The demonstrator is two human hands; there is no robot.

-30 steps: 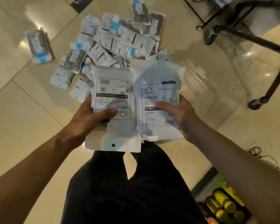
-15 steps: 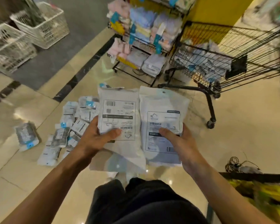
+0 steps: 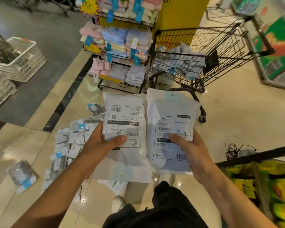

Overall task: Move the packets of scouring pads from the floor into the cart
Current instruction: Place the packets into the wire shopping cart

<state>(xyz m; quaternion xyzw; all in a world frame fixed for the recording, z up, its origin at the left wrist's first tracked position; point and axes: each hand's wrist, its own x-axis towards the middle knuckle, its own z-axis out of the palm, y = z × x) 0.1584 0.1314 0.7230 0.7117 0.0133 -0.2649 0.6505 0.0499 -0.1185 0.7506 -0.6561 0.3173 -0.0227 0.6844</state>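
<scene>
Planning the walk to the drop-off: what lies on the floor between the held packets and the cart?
Head view: only bare tile floor lies between the held packets and the cart, besides the cart's own frame and wheel.

We hold two white packets side by side, well short of the cart [image 3: 196, 63] ahead. The left packet [image 3: 125, 129] faces us upside down, its hang hole nearest us, printed label and barcode showing. The right packet [image 3: 171, 129] is upright, hang hole toward the cart, and touches the left one along its edge. More packets lie in the cart's basket [image 3: 179, 63]. A scattered pile [image 3: 69, 145] of packets lies on the floor, left of the cart and nearer us.
</scene>
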